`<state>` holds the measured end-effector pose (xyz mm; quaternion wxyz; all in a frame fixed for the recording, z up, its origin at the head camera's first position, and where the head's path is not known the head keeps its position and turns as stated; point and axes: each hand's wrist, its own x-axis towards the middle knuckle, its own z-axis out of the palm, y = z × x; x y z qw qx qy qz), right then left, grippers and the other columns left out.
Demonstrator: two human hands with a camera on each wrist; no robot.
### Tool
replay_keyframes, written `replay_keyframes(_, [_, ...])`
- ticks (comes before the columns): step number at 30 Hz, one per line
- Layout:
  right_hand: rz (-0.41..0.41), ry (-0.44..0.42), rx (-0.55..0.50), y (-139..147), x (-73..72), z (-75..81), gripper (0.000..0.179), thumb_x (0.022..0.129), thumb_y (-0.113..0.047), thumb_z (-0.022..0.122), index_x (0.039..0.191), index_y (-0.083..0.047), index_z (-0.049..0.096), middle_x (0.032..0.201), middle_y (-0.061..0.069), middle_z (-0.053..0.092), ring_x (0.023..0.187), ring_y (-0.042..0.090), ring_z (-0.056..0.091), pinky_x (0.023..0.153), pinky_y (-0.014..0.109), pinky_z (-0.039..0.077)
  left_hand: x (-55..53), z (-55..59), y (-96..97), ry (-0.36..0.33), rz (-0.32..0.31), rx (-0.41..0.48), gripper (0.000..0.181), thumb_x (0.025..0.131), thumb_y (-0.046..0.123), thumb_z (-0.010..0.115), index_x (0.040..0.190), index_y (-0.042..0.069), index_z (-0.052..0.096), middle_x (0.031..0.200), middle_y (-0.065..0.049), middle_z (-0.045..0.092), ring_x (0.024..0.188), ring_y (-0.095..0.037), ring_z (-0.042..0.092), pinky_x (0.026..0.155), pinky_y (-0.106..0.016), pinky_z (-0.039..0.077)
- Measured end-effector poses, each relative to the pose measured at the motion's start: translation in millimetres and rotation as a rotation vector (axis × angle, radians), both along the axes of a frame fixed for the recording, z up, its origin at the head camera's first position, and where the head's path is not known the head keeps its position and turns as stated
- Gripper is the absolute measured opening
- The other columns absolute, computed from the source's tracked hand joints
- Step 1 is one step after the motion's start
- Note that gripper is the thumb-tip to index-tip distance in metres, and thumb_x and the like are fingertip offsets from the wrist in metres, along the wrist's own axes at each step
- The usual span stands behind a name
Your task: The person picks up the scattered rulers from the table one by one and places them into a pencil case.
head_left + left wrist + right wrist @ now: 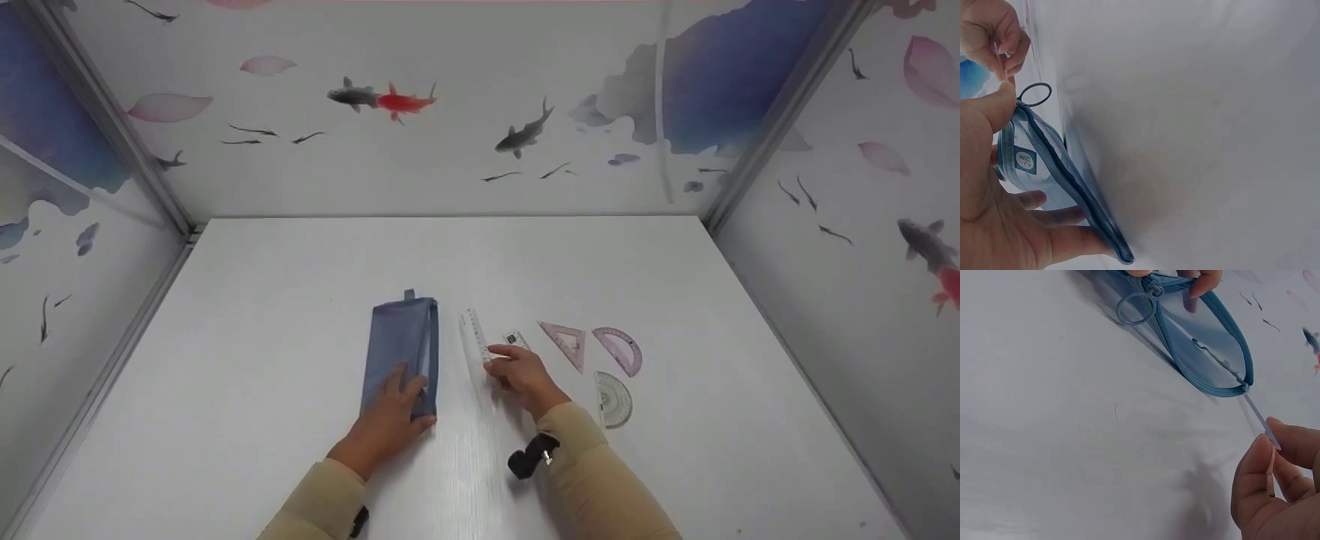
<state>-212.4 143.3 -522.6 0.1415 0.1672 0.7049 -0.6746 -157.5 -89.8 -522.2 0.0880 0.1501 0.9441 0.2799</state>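
Note:
A blue zippered pencil pouch (397, 330) lies lengthwise on the white table, its zipper side gaping. My left hand (390, 427) holds it at the near end, with thumb and fingers spread across the opening (1044, 183). A zipper ring (1136, 308) hangs at the thumb's end. My right hand (523, 375) pinches a clear straight ruler (471, 330) just right of the pouch. Seen nearly edge-on in the right wrist view, the ruler (1264, 422) sits between thumb and fingers. A small clear piece with a dark print (516, 339) is partly hidden behind that hand.
Right of my right hand lie a pinkish set square (568, 345), a pink protractor (621, 350) and a clear protractor (615, 400). Walls printed with fish (525, 135) enclose the table (262, 300) at the back and both sides.

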Motion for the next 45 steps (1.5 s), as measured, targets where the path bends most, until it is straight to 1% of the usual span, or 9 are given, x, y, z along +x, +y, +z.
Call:
replay_keyframes(5, [-0.004,0.005,-0.008,-1.7,0.4,1.1,0.040,0.088,-0.003,0.066,0.127,-0.002,0.059,0.092,0.005,0.064,0.076,0.016,0.055,0.066,0.027,0.045,0.1,0.4,1.2,-0.021,-0.001,0.010,0.062,0.090,0.033,0.068,0.142,0.012,0.042,0.154,-0.025,0.018,0.135,-0.047,0.032,0.096,-0.060,0.041])
replay_keyframes(12, [-0.006,-0.001,-0.023,-6.2,-0.5,-0.6,0.040,0.088,-0.003,0.066,0.127,-0.002,0.059,0.091,0.005,0.063,0.072,0.014,0.053,0.064,0.026,0.046,0.1,0.4,1.7,-0.010,0.002,-0.008,0.062,0.089,0.033,0.069,0.141,0.012,0.043,0.154,-0.024,0.020,0.133,-0.045,0.037,0.097,-0.059,0.041])
replay_keyframes(17, [-0.004,0.004,-0.031,-13.5,0.4,-1.1,0.040,0.088,-0.002,0.066,0.127,-0.001,0.059,0.091,0.006,0.063,0.070,0.014,0.052,0.062,0.025,0.044,1.2,-1.5,-0.6,0.004,-0.004,-0.024,0.061,0.089,0.033,0.069,0.140,0.012,0.043,0.153,-0.026,0.021,0.130,-0.046,0.040,0.094,-0.058,0.045])
replay_keyframes(23, [0.033,0.004,-0.038,-22.5,1.4,-1.4,0.042,0.087,-0.003,0.066,0.128,-0.002,0.058,0.090,0.005,0.063,0.072,0.014,0.053,0.062,0.025,0.045,3.3,-2.6,-5.0,0.016,0.024,-0.050,0.060,0.090,0.034,0.068,0.140,0.013,0.043,0.153,-0.026,0.021,0.127,-0.047,0.043,0.089,-0.059,0.047])
replay_keyframes(31, [0.042,0.009,-0.051,-24.4,0.6,1.0,0.040,0.087,-0.001,0.065,0.127,-0.002,0.059,0.090,0.005,0.062,0.073,0.014,0.054,0.064,0.025,0.046,1.5,-2.2,-3.9,-0.001,0.022,-0.038,0.060,0.090,0.036,0.068,0.141,0.015,0.042,0.154,-0.025,0.019,0.129,-0.047,0.040,0.092,-0.058,0.045])
replay_keyframes(36, [0.047,0.007,-0.034,-25.9,0.7,1.7,0.040,0.086,-0.002,0.066,0.126,-0.002,0.060,0.089,0.004,0.063,0.072,0.013,0.054,0.063,0.025,0.046,0.3,-4.0,-2.9,0.001,0.012,-0.035,0.061,0.090,0.036,0.067,0.141,0.014,0.042,0.154,-0.025,0.018,0.131,-0.047,0.038,0.093,-0.058,0.045])
replay_keyframes(40, [0.057,0.004,-0.020,-27.8,1.3,1.7,0.040,0.086,-0.003,0.067,0.125,-0.003,0.061,0.089,0.004,0.063,0.073,0.014,0.055,0.064,0.025,0.046,0.0,-4.2,-2.3,0.000,0.012,-0.026,0.060,0.090,0.035,0.067,0.140,0.013,0.042,0.154,-0.025,0.018,0.131,-0.046,0.038,0.092,-0.058,0.045])
replay_keyframes(45, [0.069,0.025,-0.027,-30.1,2.5,1.6,0.040,0.086,-0.003,0.067,0.126,-0.002,0.060,0.086,0.003,0.063,0.071,0.013,0.054,0.063,0.025,0.045,0.7,-1.3,-0.3,0.002,0.011,-0.010,0.060,0.090,0.035,0.068,0.139,0.013,0.042,0.153,-0.025,0.019,0.130,-0.045,0.039,0.091,-0.058,0.046])
